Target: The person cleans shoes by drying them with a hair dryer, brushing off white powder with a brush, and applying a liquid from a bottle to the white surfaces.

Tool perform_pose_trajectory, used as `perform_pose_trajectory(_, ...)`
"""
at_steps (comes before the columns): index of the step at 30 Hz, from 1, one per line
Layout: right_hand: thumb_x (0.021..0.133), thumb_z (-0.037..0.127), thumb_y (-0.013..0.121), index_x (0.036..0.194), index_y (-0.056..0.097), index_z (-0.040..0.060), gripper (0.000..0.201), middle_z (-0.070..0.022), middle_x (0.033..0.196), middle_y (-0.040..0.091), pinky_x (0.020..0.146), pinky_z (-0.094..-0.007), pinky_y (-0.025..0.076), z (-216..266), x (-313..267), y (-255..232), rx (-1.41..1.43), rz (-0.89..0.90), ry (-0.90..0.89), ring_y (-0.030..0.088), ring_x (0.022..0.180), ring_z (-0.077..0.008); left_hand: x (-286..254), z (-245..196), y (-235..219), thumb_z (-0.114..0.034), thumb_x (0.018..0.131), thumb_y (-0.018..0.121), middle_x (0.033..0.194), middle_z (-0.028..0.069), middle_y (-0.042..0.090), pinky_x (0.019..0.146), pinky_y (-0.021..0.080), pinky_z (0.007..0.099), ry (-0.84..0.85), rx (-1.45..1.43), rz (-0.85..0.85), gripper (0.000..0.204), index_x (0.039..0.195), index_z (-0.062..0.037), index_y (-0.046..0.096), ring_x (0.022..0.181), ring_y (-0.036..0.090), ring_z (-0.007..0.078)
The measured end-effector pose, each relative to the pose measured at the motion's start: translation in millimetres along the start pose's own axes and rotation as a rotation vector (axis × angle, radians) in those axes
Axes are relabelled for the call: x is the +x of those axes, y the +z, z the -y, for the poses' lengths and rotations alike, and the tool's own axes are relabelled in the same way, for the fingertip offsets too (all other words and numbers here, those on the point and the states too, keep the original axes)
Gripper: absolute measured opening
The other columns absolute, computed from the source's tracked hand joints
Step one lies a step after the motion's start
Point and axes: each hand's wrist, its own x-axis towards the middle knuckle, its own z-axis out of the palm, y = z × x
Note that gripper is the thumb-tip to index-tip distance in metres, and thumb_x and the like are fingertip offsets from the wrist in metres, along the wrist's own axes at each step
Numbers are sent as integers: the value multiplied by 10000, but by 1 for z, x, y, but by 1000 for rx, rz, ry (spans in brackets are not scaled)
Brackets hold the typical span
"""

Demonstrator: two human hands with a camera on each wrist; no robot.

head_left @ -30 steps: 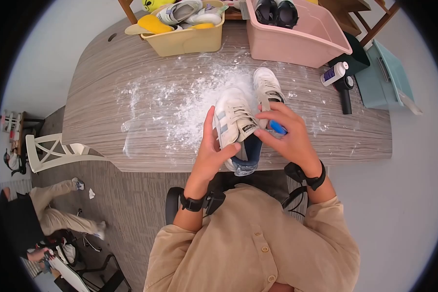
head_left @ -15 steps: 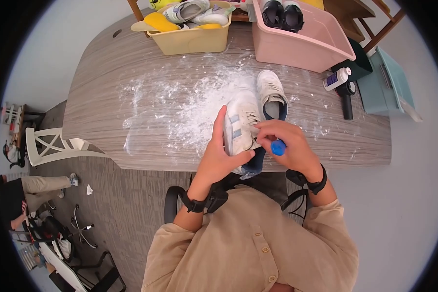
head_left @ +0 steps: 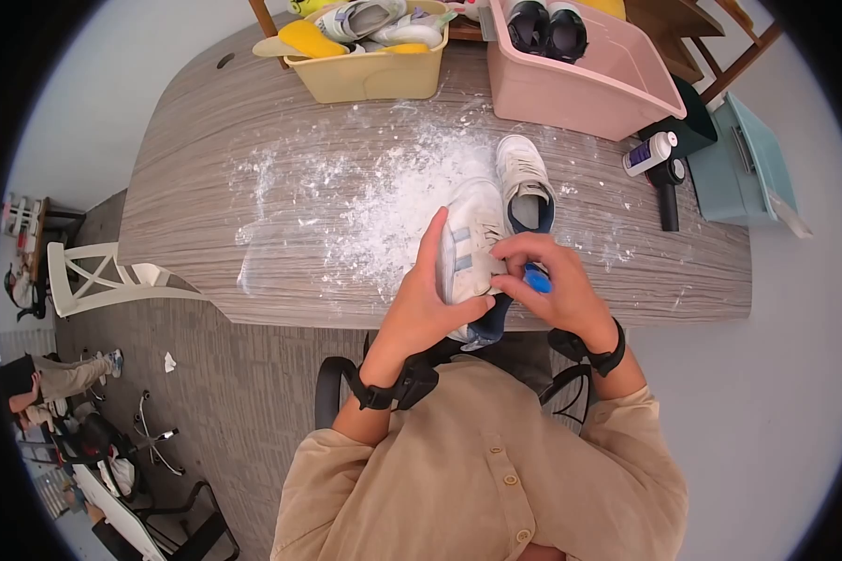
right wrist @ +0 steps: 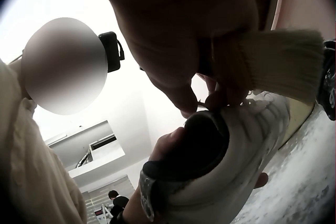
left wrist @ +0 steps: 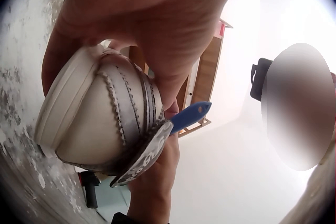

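Note:
A white shoe with grey stripes (head_left: 461, 238) is at the table's near edge. My left hand (head_left: 419, 307) grips it, thumb near the opening and fingers along the far side; the left wrist view shows that hand (left wrist: 142, 14) over the shoe (left wrist: 89, 124). My right hand (head_left: 563, 285) holds a brush with a blue handle (head_left: 537, 278), while thumb and forefinger meet at the laces or tongue. In the right wrist view, pale bristles (right wrist: 286, 64) stick out beside that hand (right wrist: 181, 29), above the shoe's dark opening. The matching shoe (head_left: 522, 168) stands just beyond.
White powder (head_left: 388, 201) covers the table's middle. At the back are a yellow bin (head_left: 370, 79) of shoes and a pink bin (head_left: 571, 98) with black shoes. A white bottle (head_left: 647, 154), a black-handled tool (head_left: 668, 201) and a teal box (head_left: 734, 168) are at the right.
The held shoe has shifted slightly right, with both hands still at it. The right hand has moved off the second shoe's strap area to the held shoe's laces. The head view has shifted slightly.

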Motion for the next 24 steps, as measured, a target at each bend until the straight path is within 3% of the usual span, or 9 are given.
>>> perform_pose_trajectory(1,735,68,729,1001,594,60,299,-99,949,614,636,-322,490,2,1,-3,-33,53,25,594,709,-252,0,1,0,-98,667,742,1260,201,505,968,390,328,3,12,0,1009,1456,-18,118,1162,497,245)
perform_pose_trajectory(4,729,2,723,954,644,28,240,-91,932,625,643,-278,484,2,3,-1,-36,48,-61,575,700,-168,1,4,1,-110,667,743,1255,204,510,968,389,326,43,42,-9,1003,1454,-17,129,1156,503,254)
perform_pose_trajectory(7,725,8,725,913,660,10,199,-89,927,626,655,-292,503,-1,4,-1,-105,38,-157,610,753,-198,2,5,2,-123,661,745,1252,209,514,965,391,326,73,66,-13,1002,1452,-15,139,1152,511,264)
perform_pose_trajectory(10,708,26,705,936,652,33,235,-98,949,622,691,-341,507,-1,2,-3,-87,78,-133,622,818,-276,2,0,1,-132,654,746,1254,215,513,964,394,331,93,123,-6,1001,1448,-13,148,1154,514,273)
perform_pose_trajectory(17,681,-9,698,1006,653,62,337,-86,956,585,691,-339,498,5,1,-4,-131,158,-124,616,791,-260,3,6,-1,-119,666,733,1285,218,482,964,397,336,103,110,13,994,1454,-23,135,1177,498,275)
perform_pose_trajectory(19,694,-16,698,1044,650,71,363,-80,960,576,696,-332,493,12,0,-7,-135,176,-104,611,783,-248,2,6,-1,-95,694,715,1320,202,443,968,396,339,51,-51,46,980,1464,-41,110,1203,471,267)
perform_pose_trajectory(22,720,39,721,1113,633,88,405,-72,930,572,697,-313,485,11,-8,-6,-53,-20,-42,597,774,-214,0,7,-2,-54,734,689,1360,177,392,982,386,346,28,-225,52,967,1476,-71,69,1235,435,259)
perform_pose_trajectory(24,707,44,730,1170,603,77,481,-43,890,557,661,-268,442,9,-12,-17,-34,-15,97,539,720,-148,-1,10,-5,-36,751,676,1371,169,377,996,372,349,32,-339,21,964,1482,-88,49,1245,423,257)
